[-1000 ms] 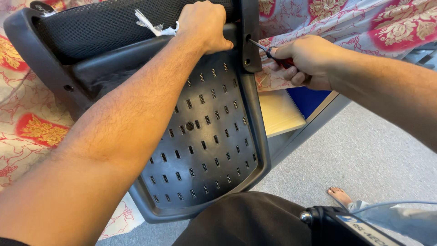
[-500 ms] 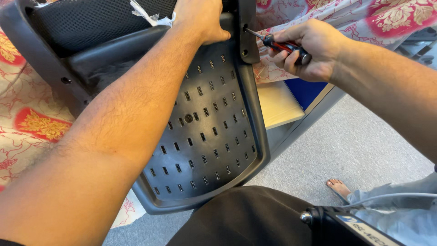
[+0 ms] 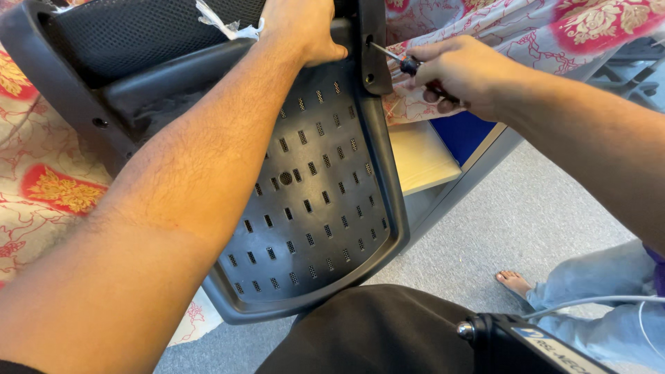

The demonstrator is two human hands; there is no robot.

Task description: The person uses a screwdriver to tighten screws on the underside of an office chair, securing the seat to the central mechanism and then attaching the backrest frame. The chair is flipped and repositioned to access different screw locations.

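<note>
— Where are the hands?

— The left hand (image 3: 301, 31) sits at the top centre of the frame, palm down, fingers curled over the upper edge of the black slotted plastic chair back panel (image 3: 312, 187), pressing it. The right hand (image 3: 460, 73) is in the upper right, fingers wrapped tight around the dark handle of a slim metal-shafted screwdriver (image 3: 391, 57).

— And the screwdriver's tip?

— It points left, meeting the upright black plastic bracket (image 3: 374, 48) at the panel's right edge, near a small hole. Whether it sits in a screw head I cannot tell.

— Where does the panel lie?

— It fills the middle of the frame, tilted, its lower rim close to the dark-clothed knee (image 3: 374, 332) at bottom centre. A black mesh cushion (image 3: 131, 34) lies above it at upper left, with a scrap of crumpled white plastic (image 3: 225, 24) on top.

— Around it?

— A red and pink floral bedsheet (image 3: 48, 187) on the left and top right, grey carpet (image 3: 526, 221) at the lower right, a bare foot (image 3: 516, 282) there too.
</note>
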